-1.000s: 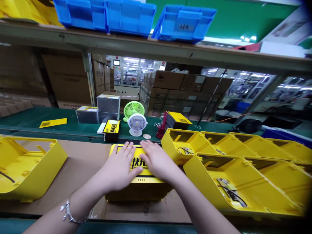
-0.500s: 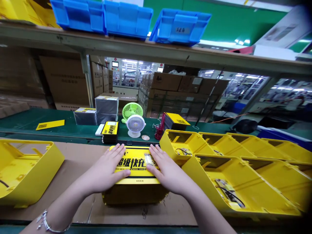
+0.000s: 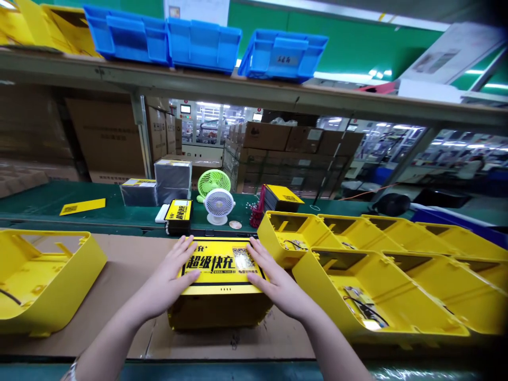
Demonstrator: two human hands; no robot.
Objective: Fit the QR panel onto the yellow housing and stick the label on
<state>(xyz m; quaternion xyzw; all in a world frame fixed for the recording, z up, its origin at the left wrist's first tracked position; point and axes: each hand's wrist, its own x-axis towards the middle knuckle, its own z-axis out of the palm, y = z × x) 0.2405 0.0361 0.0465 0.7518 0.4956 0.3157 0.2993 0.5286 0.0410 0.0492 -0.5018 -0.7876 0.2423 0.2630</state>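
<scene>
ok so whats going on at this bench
A person has both hands flat on a yellow label panel that lies on top of a yellow housing on the cardboard. The left hand is on its left edge, the right hand on its right edge. More open yellow shells are lined up to the right, one more to the left, and two small fans stand behind.

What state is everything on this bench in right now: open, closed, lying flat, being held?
Left hand: open, flat on the label panel's left edge.
Right hand: open, flat on its right edge.
Label panel: lying face up on the yellow housing.
Yellow shells: open side up, wiring showing inside.
Left shell: open side up.
White fan: upright; running or not, cannot tell.
Blue bins: on the shelf, tilted forward.
</scene>
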